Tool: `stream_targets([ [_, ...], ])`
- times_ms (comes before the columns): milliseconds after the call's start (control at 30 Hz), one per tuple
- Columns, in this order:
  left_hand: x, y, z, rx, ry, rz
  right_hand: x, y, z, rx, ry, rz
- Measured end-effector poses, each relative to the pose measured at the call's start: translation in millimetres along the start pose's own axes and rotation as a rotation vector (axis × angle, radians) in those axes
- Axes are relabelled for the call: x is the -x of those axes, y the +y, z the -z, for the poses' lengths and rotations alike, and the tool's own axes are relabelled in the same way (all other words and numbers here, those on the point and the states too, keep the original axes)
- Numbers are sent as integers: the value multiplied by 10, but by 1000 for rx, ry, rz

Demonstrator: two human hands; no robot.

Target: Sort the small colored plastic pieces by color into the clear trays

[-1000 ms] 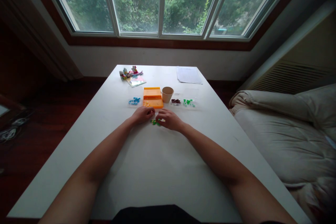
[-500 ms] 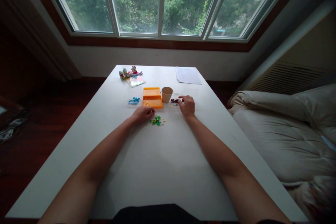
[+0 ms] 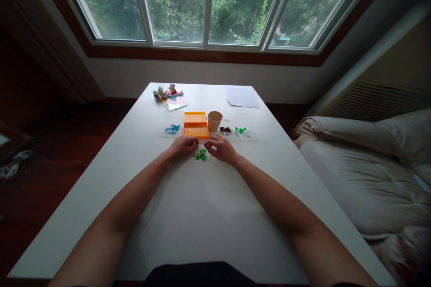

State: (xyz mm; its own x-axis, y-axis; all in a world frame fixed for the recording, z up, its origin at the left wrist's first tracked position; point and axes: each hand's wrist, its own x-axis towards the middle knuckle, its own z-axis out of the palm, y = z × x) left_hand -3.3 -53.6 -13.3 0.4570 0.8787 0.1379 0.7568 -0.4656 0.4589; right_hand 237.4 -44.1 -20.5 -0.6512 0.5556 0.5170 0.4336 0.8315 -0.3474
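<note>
A small pile of green pieces [image 3: 201, 154], mixed with a few pale yellow ones, lies on the white table between my hands. At its left rests my left hand [image 3: 183, 145], fingers curled together in front of the orange tray [image 3: 195, 119]; anything in them is hidden. My right hand [image 3: 222, 148] is at the pile's upper right edge, thumb and fingers bent and slightly apart, with nothing visible between them. Tiny light-orange pieces lie in the tray's front part.
Behind the hands are a brown paper cup [image 3: 214, 121], blue pieces [image 3: 173, 129] in a clear box, dark red pieces [image 3: 225, 130] and green pieces [image 3: 241, 132] in clear compartments. Small figures [image 3: 164, 93], a shiny card [image 3: 175, 103] and paper sheets [image 3: 241, 97] lie at the far edge.
My right hand has moved left from the clear compartments to the green pile, uncovering the green pieces on the right. My left hand has stayed in place.
</note>
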Motion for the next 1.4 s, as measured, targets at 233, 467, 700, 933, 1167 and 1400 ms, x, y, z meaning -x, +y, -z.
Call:
stream_targets([
  [233,3,1,7,10,-11,4,-9,-105,-72,0,-160,105],
  [467,3,13,1,-2,-5,15,-22,-116,-131,70,-157,136],
  [700,-4,-1,-19,0,10,6,-20,-117,-168,69,-141,134],
  [933,-2,-4,-8,-15,-4,-7,0,-23,-112,-6,-6,25],
  [1167,-5,32,-34,39,-3,-29,69,327,100,85,350,-281],
  [1400,-32,111,-45,68,-87,-37,182,708,154,274,457,-508],
])
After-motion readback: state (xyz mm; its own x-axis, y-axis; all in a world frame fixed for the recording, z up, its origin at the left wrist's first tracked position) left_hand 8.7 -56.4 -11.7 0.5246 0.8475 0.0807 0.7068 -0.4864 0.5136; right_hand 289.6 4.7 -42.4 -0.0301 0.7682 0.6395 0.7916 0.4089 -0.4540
